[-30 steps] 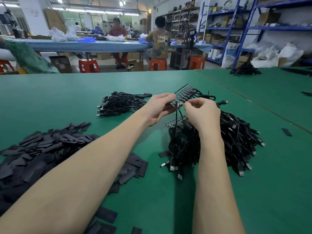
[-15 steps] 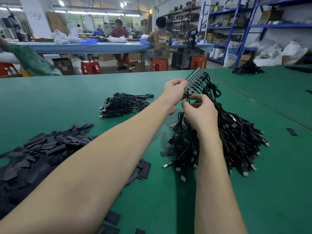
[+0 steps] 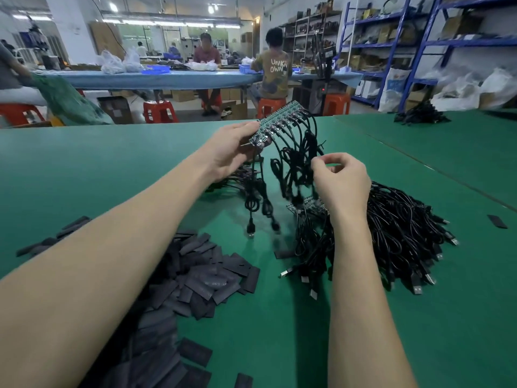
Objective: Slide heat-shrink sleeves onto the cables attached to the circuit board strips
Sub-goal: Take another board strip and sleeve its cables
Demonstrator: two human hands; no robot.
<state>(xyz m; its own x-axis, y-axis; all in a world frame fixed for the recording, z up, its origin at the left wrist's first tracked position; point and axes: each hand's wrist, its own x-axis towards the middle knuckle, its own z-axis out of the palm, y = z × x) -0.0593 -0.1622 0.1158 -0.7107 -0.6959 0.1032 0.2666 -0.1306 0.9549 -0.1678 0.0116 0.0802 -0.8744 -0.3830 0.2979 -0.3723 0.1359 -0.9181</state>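
- The left hand [image 3: 232,152] has lifted the circuit board strip [image 3: 275,123] well up off the surface [image 3: 98,169] compared with a second ago, when it sat low over the pile. Fingers and thumb pinch the strip's near end.
- Its cables [image 3: 296,158] now hang free in loops, plugs dangling just above the green, so the strip looks separated from the heap.
- The right hand [image 3: 341,180] has come off the strip and sits beside the hanging cables, fingertips curled together near one cable; can't tell if it's actually pinching it or holding nothing.
- My guess: next is singling out a cable end, then grabbing a sleeve. None is on yet as far as I can see.
- The heat-shrink sleeves [image 3: 207,278] lie in a flat black pile at lower left, untouched.
- The big cable pile [image 3: 400,233] with another strip stays on the right.
- Readable writing: "UNKN OWN" on the shirt [image 3: 275,70] of a person seated at the far bench. Faint print on one sleeve, too small to read.
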